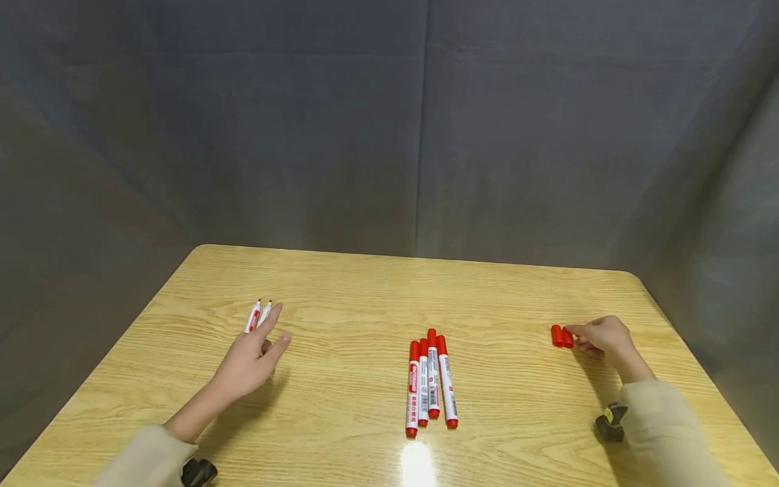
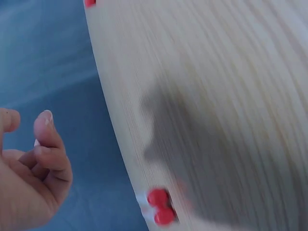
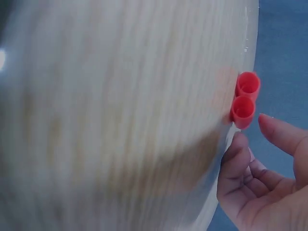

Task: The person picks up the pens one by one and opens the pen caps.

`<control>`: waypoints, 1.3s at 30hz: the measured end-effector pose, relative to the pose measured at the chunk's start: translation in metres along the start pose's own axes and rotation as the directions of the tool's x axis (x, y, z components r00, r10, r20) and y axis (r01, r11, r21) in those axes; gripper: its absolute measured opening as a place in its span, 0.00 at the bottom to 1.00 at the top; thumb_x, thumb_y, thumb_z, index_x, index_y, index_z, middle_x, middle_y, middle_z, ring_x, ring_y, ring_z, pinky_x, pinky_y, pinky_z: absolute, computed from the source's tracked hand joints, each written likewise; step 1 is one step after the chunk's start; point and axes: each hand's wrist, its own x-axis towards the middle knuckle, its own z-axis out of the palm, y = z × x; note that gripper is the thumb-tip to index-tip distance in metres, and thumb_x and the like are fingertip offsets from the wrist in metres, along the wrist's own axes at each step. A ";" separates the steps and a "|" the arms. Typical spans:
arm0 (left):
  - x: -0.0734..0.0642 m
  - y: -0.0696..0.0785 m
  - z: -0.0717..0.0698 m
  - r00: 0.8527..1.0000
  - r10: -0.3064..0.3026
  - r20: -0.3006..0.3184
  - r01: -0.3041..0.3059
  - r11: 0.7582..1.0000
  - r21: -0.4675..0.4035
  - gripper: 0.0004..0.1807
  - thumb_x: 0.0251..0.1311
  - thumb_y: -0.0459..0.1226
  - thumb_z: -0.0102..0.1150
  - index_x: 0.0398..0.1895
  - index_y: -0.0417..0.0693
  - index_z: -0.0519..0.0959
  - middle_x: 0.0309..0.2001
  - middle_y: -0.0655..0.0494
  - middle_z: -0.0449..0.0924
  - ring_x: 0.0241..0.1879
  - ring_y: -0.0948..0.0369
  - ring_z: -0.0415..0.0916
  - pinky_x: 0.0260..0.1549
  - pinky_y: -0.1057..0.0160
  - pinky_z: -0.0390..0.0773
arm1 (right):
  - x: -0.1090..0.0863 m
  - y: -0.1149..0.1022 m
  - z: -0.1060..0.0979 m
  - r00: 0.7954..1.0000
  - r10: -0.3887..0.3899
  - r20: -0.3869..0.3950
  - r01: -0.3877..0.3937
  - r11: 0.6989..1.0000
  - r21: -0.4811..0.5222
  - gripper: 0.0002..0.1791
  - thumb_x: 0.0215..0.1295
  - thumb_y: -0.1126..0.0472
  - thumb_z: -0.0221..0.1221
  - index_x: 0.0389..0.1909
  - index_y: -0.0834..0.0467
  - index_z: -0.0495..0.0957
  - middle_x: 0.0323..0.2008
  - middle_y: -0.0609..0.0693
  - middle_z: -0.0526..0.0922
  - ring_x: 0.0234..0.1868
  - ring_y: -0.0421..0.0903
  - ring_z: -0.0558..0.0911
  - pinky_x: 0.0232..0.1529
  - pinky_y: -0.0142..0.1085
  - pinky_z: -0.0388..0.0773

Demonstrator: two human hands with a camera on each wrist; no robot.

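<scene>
Only right wrist view shows red caps [image 3: 244, 99] hollow | right fingers [image 3: 233, 161] parted just beside them | left fingers [image 1: 272, 317] spread

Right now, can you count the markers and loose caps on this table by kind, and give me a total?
Capped markers: 4
Uncapped markers: 2
Loose red caps: 2
Total: 8

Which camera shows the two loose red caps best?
Right wrist view: the loose caps appear large, hollow ends visible. The head view shows them small, side by side; the left wrist view shows neither clearly.
</scene>
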 end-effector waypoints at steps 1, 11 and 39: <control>0.000 0.003 0.003 1.000 0.004 0.008 -0.003 1.000 -0.019 0.33 0.67 0.43 0.45 0.69 0.39 0.50 0.06 0.65 0.58 0.07 0.69 0.51 0.06 0.70 0.55 | -0.001 0.000 -0.001 1.000 -0.004 -0.001 0.004 1.000 0.001 0.19 0.58 0.57 0.58 0.32 0.75 0.74 0.15 0.46 0.77 0.17 0.38 0.76 0.21 0.31 0.76; 0.000 0.038 0.036 0.988 0.073 0.134 -0.058 0.992 -0.114 0.39 0.64 0.43 0.50 0.70 0.38 0.44 0.08 0.65 0.60 0.08 0.71 0.54 0.09 0.70 0.58 | -0.024 -0.013 -0.013 0.997 -0.068 -0.019 0.067 0.995 -0.078 0.30 0.63 0.50 0.54 0.44 0.79 0.70 0.23 0.49 0.79 0.23 0.40 0.77 0.27 0.33 0.76; 0.004 0.088 0.126 0.898 0.065 0.436 0.045 0.970 -0.238 0.45 0.49 0.30 0.52 0.69 0.33 0.40 0.07 0.60 0.69 0.05 0.67 0.63 0.06 0.71 0.63 | -0.050 -0.029 -0.026 0.956 -0.293 -0.008 0.292 0.951 0.103 0.28 0.65 0.50 0.52 0.45 0.75 0.71 0.31 0.53 0.80 0.27 0.44 0.79 0.28 0.33 0.77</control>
